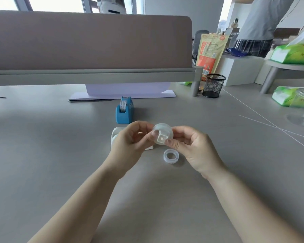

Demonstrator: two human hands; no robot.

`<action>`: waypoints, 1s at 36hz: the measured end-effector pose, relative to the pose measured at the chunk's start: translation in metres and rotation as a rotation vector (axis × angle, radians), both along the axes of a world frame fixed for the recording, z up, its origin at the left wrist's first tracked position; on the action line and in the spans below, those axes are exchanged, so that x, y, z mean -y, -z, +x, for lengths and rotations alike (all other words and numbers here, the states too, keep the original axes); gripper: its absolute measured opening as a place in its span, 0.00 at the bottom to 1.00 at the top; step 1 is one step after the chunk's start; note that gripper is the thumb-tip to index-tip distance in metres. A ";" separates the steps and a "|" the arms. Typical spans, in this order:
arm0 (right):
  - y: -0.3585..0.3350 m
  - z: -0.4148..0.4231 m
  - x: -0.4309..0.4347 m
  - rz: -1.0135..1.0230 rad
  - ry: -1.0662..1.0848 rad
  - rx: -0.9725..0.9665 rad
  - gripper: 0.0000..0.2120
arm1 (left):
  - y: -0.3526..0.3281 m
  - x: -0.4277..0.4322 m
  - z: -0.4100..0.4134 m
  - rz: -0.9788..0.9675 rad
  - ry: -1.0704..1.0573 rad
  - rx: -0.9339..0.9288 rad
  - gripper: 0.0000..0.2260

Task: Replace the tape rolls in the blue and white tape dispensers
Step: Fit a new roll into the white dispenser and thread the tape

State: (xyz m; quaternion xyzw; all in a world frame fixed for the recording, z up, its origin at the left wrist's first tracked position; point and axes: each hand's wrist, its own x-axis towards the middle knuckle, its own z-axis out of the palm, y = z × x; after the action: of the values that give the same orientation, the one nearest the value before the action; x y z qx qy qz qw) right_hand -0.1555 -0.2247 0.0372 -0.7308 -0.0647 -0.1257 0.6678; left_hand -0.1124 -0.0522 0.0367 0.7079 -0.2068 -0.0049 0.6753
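Observation:
Both my hands hold a clear tape roll [162, 133] with a white square-ended hub in its middle, a little above the desk. My left hand [130, 142] pinches it from the left, my right hand [193, 146] from the right. The white tape dispenser [115, 135] stands on the desk behind my left hand, mostly hidden by it. A second clear tape roll [171, 156] lies flat on the desk just below the held one. The blue tape dispenser [125, 111] stands farther back with a roll in it.
A desk divider panel [88, 42] runs across the back, with a white stand [123, 95] under it. A black mesh pen cup [213, 85] and an orange bag [209, 53] sit at the back right. Green packets [288, 95] and thin white sticks [274, 127] lie right. A person stands far right.

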 end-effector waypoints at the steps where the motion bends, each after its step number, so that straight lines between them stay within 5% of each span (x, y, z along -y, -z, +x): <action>1: 0.000 0.000 0.001 -0.006 0.014 0.000 0.14 | -0.001 0.000 -0.001 0.011 0.018 0.008 0.16; 18: 0.003 0.003 -0.001 -0.062 0.053 0.034 0.09 | 0.002 0.003 -0.001 0.063 -0.055 0.088 0.17; 24: 0.004 0.003 -0.001 -0.079 0.083 0.066 0.07 | 0.004 0.006 0.001 0.081 -0.101 0.114 0.08; 36: 0.005 0.002 -0.001 -0.137 0.120 0.099 0.07 | 0.003 0.006 0.000 0.042 -0.049 0.121 0.08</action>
State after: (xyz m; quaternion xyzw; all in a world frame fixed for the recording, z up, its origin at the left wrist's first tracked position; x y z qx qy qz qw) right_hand -0.1531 -0.2239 0.0323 -0.7702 -0.0620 -0.1967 0.6036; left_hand -0.1126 -0.0582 0.0335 0.7259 -0.2298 0.0500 0.6463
